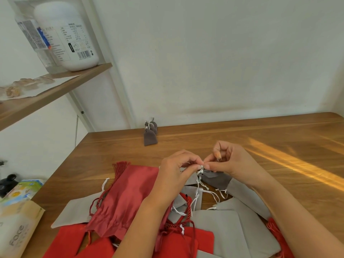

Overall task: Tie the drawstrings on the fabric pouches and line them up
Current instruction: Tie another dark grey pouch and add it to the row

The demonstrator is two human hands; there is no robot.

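A small dark grey pouch (216, 180) lies on the wooden table (242, 138) under my hands. My left hand (176, 170) and my right hand (229, 161) meet above its neck, and both pinch its white drawstring (200, 169) between thumb and fingertips. Two small dark grey pouches (150, 134) with tied necks stand one behind the other at the table's far edge by the wall. Near me lies a heap of pouches: a dark red one (122, 198) with a tasselled cord, bright red ones (74, 241) and light grey ones (223, 228) with loose white strings.
A wooden shelf (55, 90) at upper left carries a large white jar (68, 34) and a clear bottle. Tissue packs (16, 220) and a black object sit at the table's left edge. A white wall closes the far side. Sunlight streaks cross the table's right half.
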